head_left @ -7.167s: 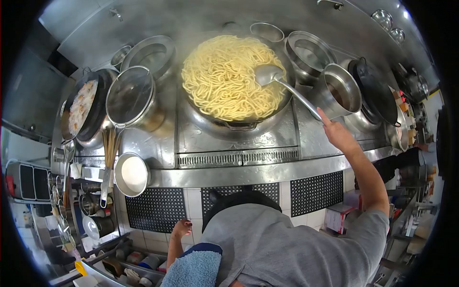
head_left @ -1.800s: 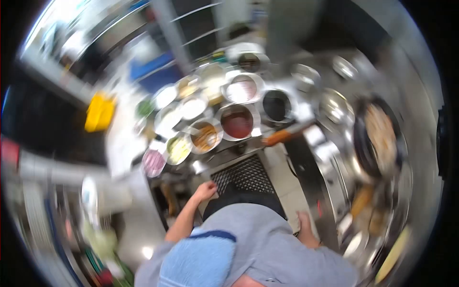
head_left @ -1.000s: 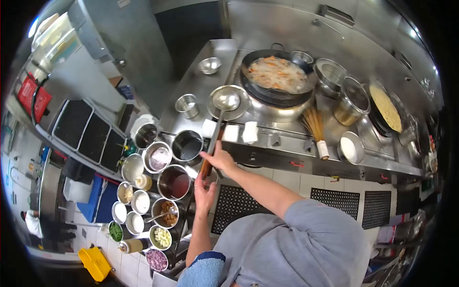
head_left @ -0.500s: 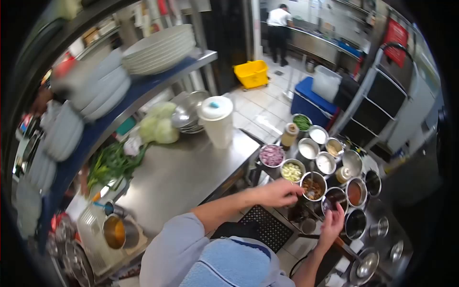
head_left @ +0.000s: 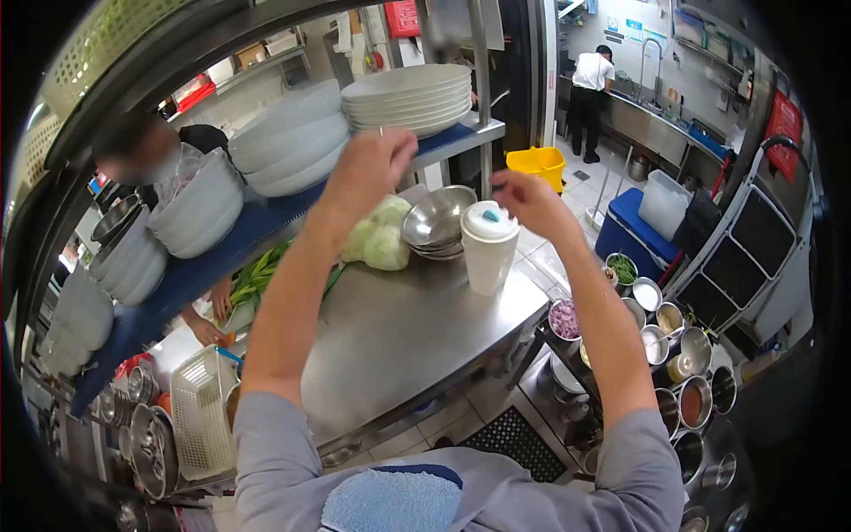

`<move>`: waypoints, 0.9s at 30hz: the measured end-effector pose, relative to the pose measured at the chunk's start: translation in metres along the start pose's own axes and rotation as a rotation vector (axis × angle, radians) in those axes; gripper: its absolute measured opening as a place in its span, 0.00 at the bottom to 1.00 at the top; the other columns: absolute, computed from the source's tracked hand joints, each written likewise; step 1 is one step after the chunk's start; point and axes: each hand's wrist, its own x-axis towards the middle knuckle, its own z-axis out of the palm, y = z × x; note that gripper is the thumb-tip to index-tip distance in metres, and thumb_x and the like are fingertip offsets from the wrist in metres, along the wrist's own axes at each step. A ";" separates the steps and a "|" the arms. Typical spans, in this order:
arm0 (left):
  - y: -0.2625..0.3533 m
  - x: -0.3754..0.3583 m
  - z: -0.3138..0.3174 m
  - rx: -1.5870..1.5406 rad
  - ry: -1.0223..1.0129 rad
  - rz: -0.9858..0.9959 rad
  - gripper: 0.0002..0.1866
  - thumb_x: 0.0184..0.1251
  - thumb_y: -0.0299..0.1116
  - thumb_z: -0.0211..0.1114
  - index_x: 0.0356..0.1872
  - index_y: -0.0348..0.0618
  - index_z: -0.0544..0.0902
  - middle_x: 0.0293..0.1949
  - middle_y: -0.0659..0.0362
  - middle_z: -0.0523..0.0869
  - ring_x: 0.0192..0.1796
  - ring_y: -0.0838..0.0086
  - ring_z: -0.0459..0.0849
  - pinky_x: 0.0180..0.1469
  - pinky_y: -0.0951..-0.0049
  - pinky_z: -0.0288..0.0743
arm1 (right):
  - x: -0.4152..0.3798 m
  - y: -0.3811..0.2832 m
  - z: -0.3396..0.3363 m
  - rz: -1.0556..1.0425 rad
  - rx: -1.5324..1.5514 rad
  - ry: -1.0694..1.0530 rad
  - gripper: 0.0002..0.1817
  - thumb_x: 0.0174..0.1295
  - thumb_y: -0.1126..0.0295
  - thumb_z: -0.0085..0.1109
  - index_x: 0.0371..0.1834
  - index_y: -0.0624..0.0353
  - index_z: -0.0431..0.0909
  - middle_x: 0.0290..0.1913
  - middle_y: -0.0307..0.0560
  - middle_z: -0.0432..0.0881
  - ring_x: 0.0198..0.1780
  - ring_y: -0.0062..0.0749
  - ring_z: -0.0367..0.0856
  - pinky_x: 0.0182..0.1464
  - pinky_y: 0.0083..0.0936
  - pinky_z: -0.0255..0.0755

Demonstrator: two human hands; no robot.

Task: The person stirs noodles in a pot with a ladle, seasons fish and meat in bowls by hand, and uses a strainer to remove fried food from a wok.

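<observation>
My left hand (head_left: 377, 161) is raised in front of the shelf, with its fingers curled inward. The wide plate stack (head_left: 408, 97) is just behind it, and nested white bowls (head_left: 297, 142) stand to its left. Whatever the left fingers hold, if anything, is hidden. My right hand (head_left: 530, 202) hovers above and right of a white lidded pitcher (head_left: 489, 257), thumb and forefinger apart, with nothing visible between them. Metal bowls (head_left: 439, 219) and a pale green cabbage (head_left: 383, 239) rest left of the pitcher on the steel counter (head_left: 399, 355).
Beyond the shelf a person (head_left: 142, 151) works near green leafy vegetables (head_left: 261, 279). Containers of chopped red onion (head_left: 565, 319) and red sauce (head_left: 695, 403) stand at right. Behind are a yellow mop bucket (head_left: 536, 167), a blue cooler (head_left: 631, 226) and another person (head_left: 589, 97).
Both my hands have left the ingredient containers at right and risen toward the plate shelf. The view has turned left, bringing more of the shelf and counter into sight.
</observation>
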 end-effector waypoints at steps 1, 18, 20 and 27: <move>-0.023 0.017 0.005 0.071 0.052 0.075 0.10 0.63 0.31 0.62 0.40 0.36 0.83 0.33 0.48 0.85 0.32 0.56 0.83 0.38 0.65 0.76 | 0.017 -0.002 0.003 0.035 0.035 0.002 0.15 0.58 0.71 0.61 0.49 0.61 0.79 0.24 0.45 0.78 0.25 0.26 0.76 0.30 0.25 0.71; -0.078 0.105 0.022 0.048 -0.338 -0.182 0.13 0.65 0.37 0.60 0.36 0.35 0.84 0.34 0.48 0.84 0.35 0.55 0.81 0.42 0.63 0.73 | 0.163 0.009 -0.021 -0.468 -0.027 0.343 0.12 0.56 0.77 0.55 0.43 0.63 0.80 0.28 0.55 0.79 0.32 0.46 0.80 0.41 0.36 0.74; -0.078 0.109 0.026 0.121 -0.321 -0.138 0.12 0.66 0.35 0.59 0.37 0.35 0.84 0.34 0.48 0.84 0.35 0.55 0.81 0.42 0.63 0.73 | 0.179 0.006 -0.029 -0.669 -0.068 0.428 0.13 0.56 0.77 0.52 0.45 0.62 0.78 0.34 0.56 0.80 0.39 0.51 0.80 0.47 0.39 0.74; -0.077 0.101 0.047 0.286 -0.070 0.124 0.06 0.65 0.30 0.60 0.35 0.37 0.80 0.34 0.50 0.81 0.40 0.55 0.79 0.43 0.63 0.73 | 0.218 0.005 -0.039 -0.787 -0.153 0.094 0.17 0.63 0.60 0.57 0.49 0.60 0.78 0.42 0.55 0.82 0.46 0.52 0.80 0.49 0.39 0.72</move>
